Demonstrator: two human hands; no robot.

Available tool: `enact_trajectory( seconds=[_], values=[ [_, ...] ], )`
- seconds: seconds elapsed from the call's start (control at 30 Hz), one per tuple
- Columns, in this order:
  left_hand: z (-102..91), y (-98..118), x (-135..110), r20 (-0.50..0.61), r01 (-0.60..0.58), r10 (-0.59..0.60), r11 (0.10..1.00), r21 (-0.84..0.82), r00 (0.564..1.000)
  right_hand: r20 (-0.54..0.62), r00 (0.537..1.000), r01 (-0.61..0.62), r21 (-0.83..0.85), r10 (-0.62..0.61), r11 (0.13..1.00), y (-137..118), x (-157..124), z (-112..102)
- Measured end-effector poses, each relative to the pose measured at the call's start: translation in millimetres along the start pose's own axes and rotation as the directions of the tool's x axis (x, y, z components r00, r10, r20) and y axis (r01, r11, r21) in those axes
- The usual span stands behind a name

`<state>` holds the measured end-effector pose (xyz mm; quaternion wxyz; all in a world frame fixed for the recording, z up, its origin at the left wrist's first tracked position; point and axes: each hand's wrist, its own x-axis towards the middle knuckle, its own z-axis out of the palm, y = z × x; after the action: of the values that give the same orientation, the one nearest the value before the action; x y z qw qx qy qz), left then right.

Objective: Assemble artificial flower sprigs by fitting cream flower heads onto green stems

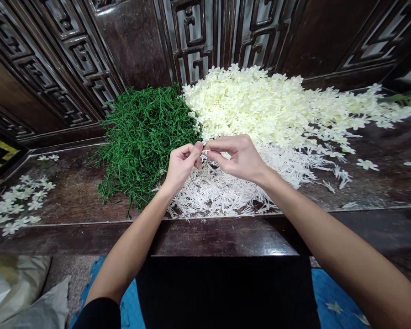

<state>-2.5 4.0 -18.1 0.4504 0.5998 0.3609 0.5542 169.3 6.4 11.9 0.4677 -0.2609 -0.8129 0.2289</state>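
Observation:
My left hand [185, 163] and my right hand [235, 156] meet at the fingertips above the piles, both closed in a pinch. Between the right thumb and forefinger shows the tip of a small white piece [206, 151], too small to name. What the left fingers pinch is hidden. Just below my hands lies a heap of thin white plastic sprigs [222, 194]. To the left is a mound of green artificial stems [147, 137]. Behind and to the right spreads a large pile of cream-white artificial flower heads [256, 105].
Finished-looking white flower sprays [18, 205] lie at the bench's left end. A loose flower head [367, 164] rests on the dark wooden bench [380, 187] at right. Carved wooden lattice panels [192, 36] stand behind. Pale sacks [23, 283] are on the floor at lower left.

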Motion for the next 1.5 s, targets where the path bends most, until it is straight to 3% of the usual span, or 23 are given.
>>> enact_trajectory(
  seconds=[0.1,0.27,0.5,0.67,0.93,1.2,1.5],
  values=[
    [4.0,1,-1,-0.037,-0.028,0.031,0.997,0.076,0.999,-0.001,1.0,-0.013,0.017,0.013,1.0,-2,0,1],
    [8.4,3,-4,-0.014,-0.011,0.011,0.999,0.05,1.0,-0.001,1.0,-0.025,0.061,0.026,0.998,-4,0,0],
    [7.7,9,-5,-0.087,-0.099,0.115,0.98,0.17,0.99,-0.054,0.998,0.028,-0.023,-0.03,0.999,-2,0,1],
    [8.6,11,-6,-0.129,-0.144,0.166,0.976,0.166,0.978,-0.113,0.992,0.057,-0.036,-0.061,0.998,-1,-1,6],
    [9.0,-3,-7,-0.137,-0.074,0.076,0.997,0.014,0.988,-0.116,0.993,-0.01,0.106,0.023,0.994,-4,-4,12],
    [10.3,1,-9,-0.148,-0.062,0.065,0.998,0.022,0.987,-0.152,0.988,-0.004,0.094,0.018,0.996,-3,-6,19],
    [14.3,5,-3,-0.099,0.042,-0.059,0.986,-0.162,0.993,-0.189,0.976,-0.067,0.223,0.111,0.973,-3,-4,18]
  ],
)
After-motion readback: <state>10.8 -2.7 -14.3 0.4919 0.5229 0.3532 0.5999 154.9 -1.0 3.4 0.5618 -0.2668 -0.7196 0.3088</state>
